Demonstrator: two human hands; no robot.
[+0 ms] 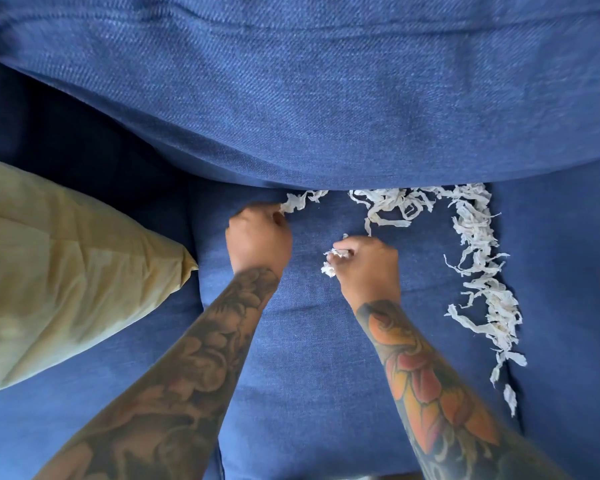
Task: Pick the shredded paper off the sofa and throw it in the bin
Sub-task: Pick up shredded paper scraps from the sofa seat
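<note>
Left hand (258, 233): closed into a fist, knuckles up, resting on the sofa (291, 358) seat cushion. Its fingertips pinch the near end of one paper strip (300, 200) that runs away toward the crease under the back cushion (326, 109).

Right hand (366, 263): fingers curled shut around a small wad (333, 259) of shredded paper. Part of the wad protrudes from the thumb side of the fist. The hand sits just above or on the seat; contact cannot be confirmed.

Both forearms enter from the bottom edge and are tattooed. The two hands are near each other but not touching.

Remaining shredded paper (478, 251): white strips lying on the seat cushion in two connected runs. One run lies along the crease below the back cushion, beyond the right hand. The second run turns down the right side of the seat, following the seam between seat cushions, and thins to single scraps toward the front edge.

A pale yellow pillow (66, 271) lies on the left part of the sofa, well apart from the paper. Its corner points toward the left hand.
</note>
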